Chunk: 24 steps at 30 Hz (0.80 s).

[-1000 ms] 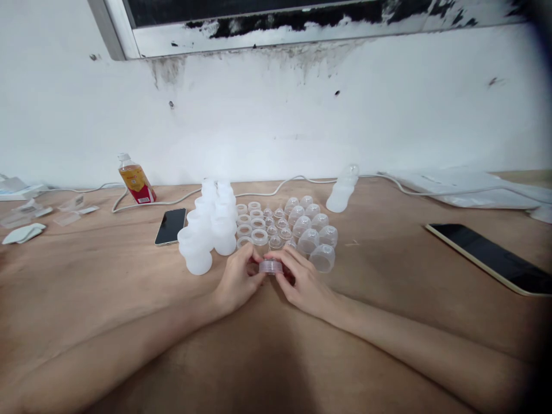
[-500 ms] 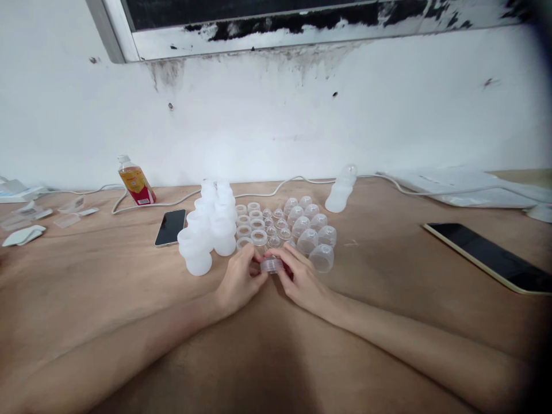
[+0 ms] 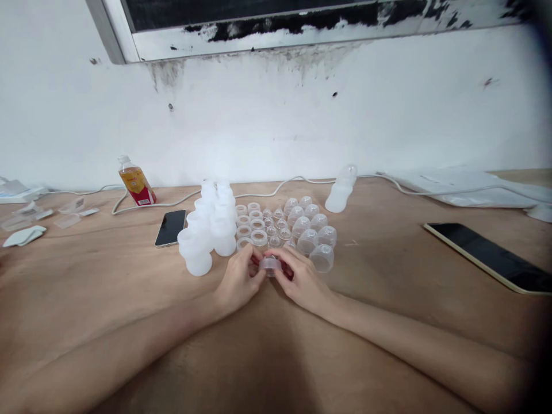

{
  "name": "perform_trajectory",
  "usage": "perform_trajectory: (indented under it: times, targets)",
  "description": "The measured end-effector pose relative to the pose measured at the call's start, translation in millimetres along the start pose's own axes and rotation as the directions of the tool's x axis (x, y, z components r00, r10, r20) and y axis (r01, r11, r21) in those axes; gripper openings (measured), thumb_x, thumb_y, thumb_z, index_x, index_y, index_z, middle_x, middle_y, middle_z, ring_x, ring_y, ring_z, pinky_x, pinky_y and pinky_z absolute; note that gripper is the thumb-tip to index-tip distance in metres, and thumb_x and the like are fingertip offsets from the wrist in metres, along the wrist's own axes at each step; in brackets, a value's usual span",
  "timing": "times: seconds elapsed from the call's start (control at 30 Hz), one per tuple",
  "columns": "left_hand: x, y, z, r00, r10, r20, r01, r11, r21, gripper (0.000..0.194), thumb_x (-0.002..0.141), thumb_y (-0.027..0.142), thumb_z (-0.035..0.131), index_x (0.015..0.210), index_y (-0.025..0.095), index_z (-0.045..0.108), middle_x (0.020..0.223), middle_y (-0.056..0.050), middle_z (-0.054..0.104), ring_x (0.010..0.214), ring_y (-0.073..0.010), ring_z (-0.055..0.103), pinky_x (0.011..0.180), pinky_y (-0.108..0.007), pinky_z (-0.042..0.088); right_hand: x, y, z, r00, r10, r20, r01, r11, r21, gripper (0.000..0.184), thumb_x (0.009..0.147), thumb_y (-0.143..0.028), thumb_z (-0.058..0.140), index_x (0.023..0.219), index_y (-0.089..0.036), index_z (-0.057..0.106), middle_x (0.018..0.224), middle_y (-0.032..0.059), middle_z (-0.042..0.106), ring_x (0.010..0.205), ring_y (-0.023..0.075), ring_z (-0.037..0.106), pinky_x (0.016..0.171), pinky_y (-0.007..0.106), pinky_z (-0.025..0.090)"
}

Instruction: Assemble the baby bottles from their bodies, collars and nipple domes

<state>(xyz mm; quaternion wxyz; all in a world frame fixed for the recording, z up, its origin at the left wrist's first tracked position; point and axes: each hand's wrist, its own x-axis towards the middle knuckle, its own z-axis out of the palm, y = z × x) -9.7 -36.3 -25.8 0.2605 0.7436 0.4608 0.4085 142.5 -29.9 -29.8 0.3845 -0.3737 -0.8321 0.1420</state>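
My left hand (image 3: 241, 276) and my right hand (image 3: 302, 279) both pinch a translucent bottle collar ring (image 3: 270, 265) between them, just above the table. Whether a nipple sits inside the ring is hard to make out. Right behind my fingers stand more collar rings (image 3: 259, 237) in two columns. Beside them are small clear bottle nipples (image 3: 284, 233), with the nearest ones partly hidden by my right hand. Clear domed caps (image 3: 321, 259) form the rows on the right. Frosted white baby bottles (image 3: 199, 261) stand on the left, open at the top.
A capped white bottle (image 3: 340, 192) stands near the wall. Around the edges lie a phone (image 3: 171, 228), a larger phone (image 3: 487, 256), a drink bottle (image 3: 137, 183), a white cable (image 3: 282, 185), plastic bags (image 3: 457, 187) and small clear plastic pieces (image 3: 66, 220).
The collar ring has tilted slightly and shifted a little to the left between my fingers. Both hands keep their hold in nearly the same place.
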Motion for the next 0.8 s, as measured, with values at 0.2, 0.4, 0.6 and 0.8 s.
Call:
perform_trajectory:
  times: [0.2,0.4,0.6,0.8]
  targets:
    - [-6,3,-0.4,0.999,0.033,0.011,-0.032,0.994,-0.101,0.009,0.077,0.024,0.045,0.075,0.018,0.04,0.07,0.001,0.05,0.057,-0.008,0.049,0.046,-0.017,0.039,-1,1,-2,0.997,-0.078,-0.014,0.078,0.996,0.044,0.022,0.083,-0.018,0.037,0.1,-0.019,0.051,0.086,0.0052,0.053,0.076,0.0142,0.052,0.067,0.028,0.044]
    - [-3,-2,3.4,0.999,0.04,0.026,-0.039,0.998,-0.048,0.008,0.08,0.025,0.042,0.078,0.018,0.04,0.075,0.0,0.052,0.06,-0.0088,0.052,0.052,-0.019,0.043,0,5,0,0.998,-0.056,-0.043,0.058,0.997,0.043,0.02,0.082,-0.017,0.038,0.093,-0.02,0.055,0.081,0.0047,0.054,0.072,0.0147,0.052,0.065,0.029,0.045]
    - [-24,9,-20.2,0.947,0.321,-0.006,-0.304,0.902,0.308,0.049,0.072,0.027,0.058,0.114,0.021,0.033,0.11,-0.009,0.047,0.099,-0.0213,0.047,0.082,-0.034,0.043,4,9,-1,0.989,0.137,-0.053,-0.125,0.975,0.184,0.021,0.083,-0.02,0.039,0.091,-0.02,0.058,0.085,0.005,0.056,0.055,0.0105,0.052,0.045,0.023,0.044]
    - [-39,-7,-81.1,0.688,0.437,-0.579,-0.023,0.811,0.584,0.064,0.058,0.025,0.07,0.111,0.02,0.036,0.102,-0.008,0.046,0.095,-0.0251,0.046,0.081,-0.04,0.039,8,9,2,0.95,0.309,0.035,-0.3,0.882,0.364,0.026,0.084,-0.032,0.039,0.1,-0.019,0.055,0.055,-0.0027,0.049,0.034,0.0071,0.043,0.033,0.021,0.039]
